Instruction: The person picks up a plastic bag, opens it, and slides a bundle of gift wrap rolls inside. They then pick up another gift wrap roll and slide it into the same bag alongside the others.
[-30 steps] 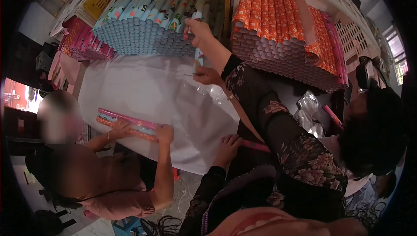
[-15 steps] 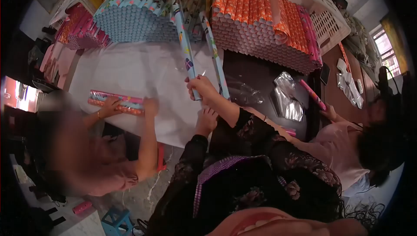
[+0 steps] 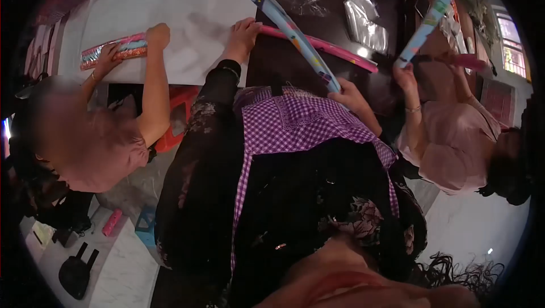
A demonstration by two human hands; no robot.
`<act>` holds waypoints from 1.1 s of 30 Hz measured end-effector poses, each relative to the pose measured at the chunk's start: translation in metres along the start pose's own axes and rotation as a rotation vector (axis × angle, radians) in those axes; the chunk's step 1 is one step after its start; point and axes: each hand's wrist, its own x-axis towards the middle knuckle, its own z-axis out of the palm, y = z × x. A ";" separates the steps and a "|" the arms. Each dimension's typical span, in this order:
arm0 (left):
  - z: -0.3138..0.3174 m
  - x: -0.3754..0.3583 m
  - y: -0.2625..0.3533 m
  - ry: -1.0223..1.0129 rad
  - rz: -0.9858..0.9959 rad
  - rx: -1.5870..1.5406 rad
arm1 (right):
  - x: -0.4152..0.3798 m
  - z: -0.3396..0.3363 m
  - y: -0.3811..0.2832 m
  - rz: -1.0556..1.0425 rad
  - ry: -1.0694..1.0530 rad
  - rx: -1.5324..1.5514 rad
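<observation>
The right hand (image 3: 353,95) is wrapped around the low end of a blue paper roll (image 3: 284,24) that slants up over the dark table (image 3: 295,64). The left hand (image 3: 243,31) lies flat, fingers spread, on a pink paper roll (image 3: 335,53) on the table, beside the white sheet (image 3: 181,13).

1. We have a single view, from a camera worn on the person's head, looking steeply down along the person's own body.
2. Our wide, rounded lens darkens the frame's corners and bends straight edges.
3. The person's purple checked apron (image 3: 295,129) fills the centre, very near to us.
4. The table (image 3: 284,61) lies along the upper part of the frame, farther off.
5. The floor (image 3: 128,262) shows at lower left.
6. Co-workers sit at left and right edges.
7. With one view, nothing overlaps another.
</observation>
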 end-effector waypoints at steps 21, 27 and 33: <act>-0.027 0.026 -0.026 -0.367 0.030 -0.309 | -0.016 -0.114 0.078 0.384 -0.292 -0.071; -0.030 0.030 -0.029 -0.535 -0.134 -0.456 | 0.010 -0.135 0.098 0.309 -0.079 -0.043; -0.046 0.035 -0.020 -0.644 -0.051 -0.413 | 0.027 -0.143 0.119 0.145 0.128 -0.346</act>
